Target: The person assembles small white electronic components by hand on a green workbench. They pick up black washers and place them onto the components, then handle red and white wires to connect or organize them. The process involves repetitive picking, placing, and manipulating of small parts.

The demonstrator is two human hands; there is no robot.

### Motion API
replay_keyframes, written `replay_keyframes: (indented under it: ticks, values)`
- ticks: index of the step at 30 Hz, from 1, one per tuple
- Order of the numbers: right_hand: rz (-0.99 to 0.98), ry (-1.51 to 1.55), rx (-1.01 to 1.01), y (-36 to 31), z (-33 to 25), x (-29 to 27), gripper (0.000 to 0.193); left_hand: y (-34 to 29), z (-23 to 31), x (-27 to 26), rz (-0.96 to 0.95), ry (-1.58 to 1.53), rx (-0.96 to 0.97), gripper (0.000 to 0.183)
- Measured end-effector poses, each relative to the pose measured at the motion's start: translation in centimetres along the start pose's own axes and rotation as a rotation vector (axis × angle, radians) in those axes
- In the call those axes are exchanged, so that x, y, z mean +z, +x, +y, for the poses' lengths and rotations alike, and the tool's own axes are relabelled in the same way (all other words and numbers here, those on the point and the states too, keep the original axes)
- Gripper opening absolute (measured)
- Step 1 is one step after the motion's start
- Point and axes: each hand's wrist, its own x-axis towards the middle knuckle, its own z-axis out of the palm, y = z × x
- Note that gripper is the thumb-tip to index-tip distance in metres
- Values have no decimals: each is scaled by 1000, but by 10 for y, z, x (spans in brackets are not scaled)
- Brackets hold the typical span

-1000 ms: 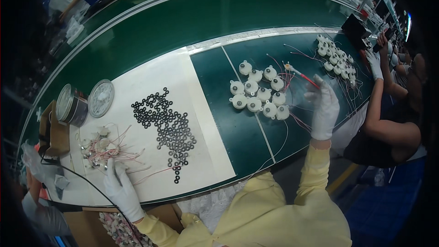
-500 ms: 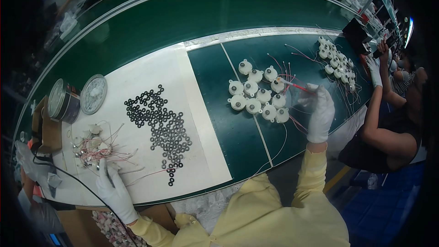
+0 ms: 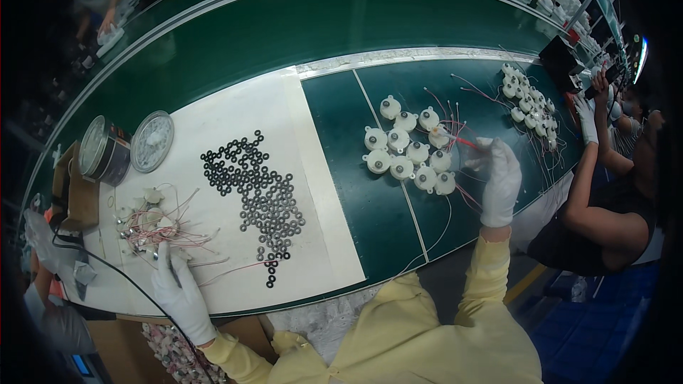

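Observation:
My right hand (image 3: 501, 183), in a white glove, is closed on a thin red-handled brush (image 3: 466, 143). The brush's pale tip touches the top of a white round motor (image 3: 439, 138) in a cluster standing on the green mat. These motors have dark centre knobs, side tabs and thin wires. My left hand (image 3: 179, 290), also gloved, lies at the near edge of a loose pile of wired motors (image 3: 153, 224) on the white sheet. Its fingers are stretched out and slightly apart, touching the pile. Whether they pinch a wire is hard to see.
Many small black rings (image 3: 267, 199) cover the white sheet (image 3: 327, 242). At left stand an open tin (image 3: 107, 153), its lid (image 3: 151, 142) with whitish paste, and a cardboard box (image 3: 78, 188). A black cable (image 3: 117, 279) crosses near my left hand. More motors (image 3: 530, 103) lie beside a co-worker's arm (image 3: 580, 185).
The brush tip stays on the same motor while my right hand shifts slightly. My left hand stays at the pile. The whole view has moved a little.

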Motion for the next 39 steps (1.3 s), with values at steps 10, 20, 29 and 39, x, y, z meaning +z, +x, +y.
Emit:
replay_keyframes:
  ticks: [10,20,29,39]
  values:
    - [66,39,6,-2,4,-4,41,0,1,-1,-13,8,-21,36]
    - [56,-6,28,-3,-5,5,42,0,1,-1,-41,-13,-49,38]
    - [55,-20,-58,-21,-9,-15,42,0,1,-2,-28,-6,-35,39]
    - [-569,-318,-633,-27,-43,18,23,1,1,-3,-36,-9,-19,37]
